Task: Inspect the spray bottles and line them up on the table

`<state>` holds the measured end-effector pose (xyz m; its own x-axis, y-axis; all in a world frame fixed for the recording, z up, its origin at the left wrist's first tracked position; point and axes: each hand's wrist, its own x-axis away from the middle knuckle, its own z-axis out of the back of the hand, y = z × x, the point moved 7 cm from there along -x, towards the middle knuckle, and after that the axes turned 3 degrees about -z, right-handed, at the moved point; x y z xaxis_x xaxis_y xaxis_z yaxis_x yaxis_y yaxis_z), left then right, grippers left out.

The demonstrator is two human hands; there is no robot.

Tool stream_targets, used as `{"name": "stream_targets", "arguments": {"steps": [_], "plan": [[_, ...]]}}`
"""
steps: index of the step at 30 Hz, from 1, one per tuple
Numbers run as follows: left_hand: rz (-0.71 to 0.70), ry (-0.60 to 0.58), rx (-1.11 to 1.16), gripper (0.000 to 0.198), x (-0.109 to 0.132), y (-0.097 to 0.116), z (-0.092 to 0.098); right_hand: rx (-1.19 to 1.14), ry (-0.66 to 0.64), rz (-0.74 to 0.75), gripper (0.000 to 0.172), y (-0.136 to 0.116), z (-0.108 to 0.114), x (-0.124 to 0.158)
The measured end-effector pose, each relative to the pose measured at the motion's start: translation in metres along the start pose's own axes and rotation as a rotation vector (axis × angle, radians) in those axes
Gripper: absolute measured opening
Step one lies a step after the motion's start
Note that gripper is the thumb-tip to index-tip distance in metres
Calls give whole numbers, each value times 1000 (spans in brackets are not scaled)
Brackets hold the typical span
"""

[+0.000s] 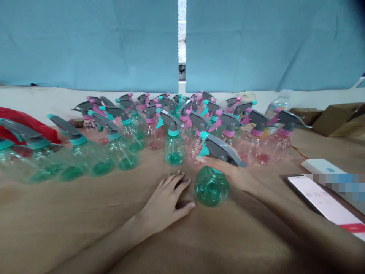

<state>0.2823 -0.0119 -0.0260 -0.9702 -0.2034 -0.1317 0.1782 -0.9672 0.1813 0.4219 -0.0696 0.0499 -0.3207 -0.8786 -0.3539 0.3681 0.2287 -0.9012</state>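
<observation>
My right hand grips a green spray bottle by the neck, just under its grey and turquoise trigger head. The bottle tilts a little, its round base toward me. My left hand lies on the brown table with the fingers spread, left of that bottle and apart from it. Straight beyond the left hand stands another green spray bottle. Behind the held bottle, pink spray bottles with grey and pink heads stand close together.
Several green spray bottles form a row at the left. A phone and a white box lie at the right, with a brown carton farther back. Red cloth or plastic lies far left. A blue curtain hangs behind.
</observation>
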Motion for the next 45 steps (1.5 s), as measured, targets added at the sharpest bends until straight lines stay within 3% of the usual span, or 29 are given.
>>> {"name": "stream_targets", "arguments": {"steps": [7,15,21,33,45], "plan": [[-7,4,-7,56,0,0,0,-68,67,-10,21,-3,4,0],[-8,5,1,56,0,1,1,-161,-8,75,21,-3,1,-1],[-3,3,10,55,-2,1,2,-57,57,65,16,1,5,1],[-14,12,-11,55,-1,0,1,23,60,27,21,3,6,2],[-23,19,3,55,-1,1,1,-57,18,73,25,1,4,0]]}}
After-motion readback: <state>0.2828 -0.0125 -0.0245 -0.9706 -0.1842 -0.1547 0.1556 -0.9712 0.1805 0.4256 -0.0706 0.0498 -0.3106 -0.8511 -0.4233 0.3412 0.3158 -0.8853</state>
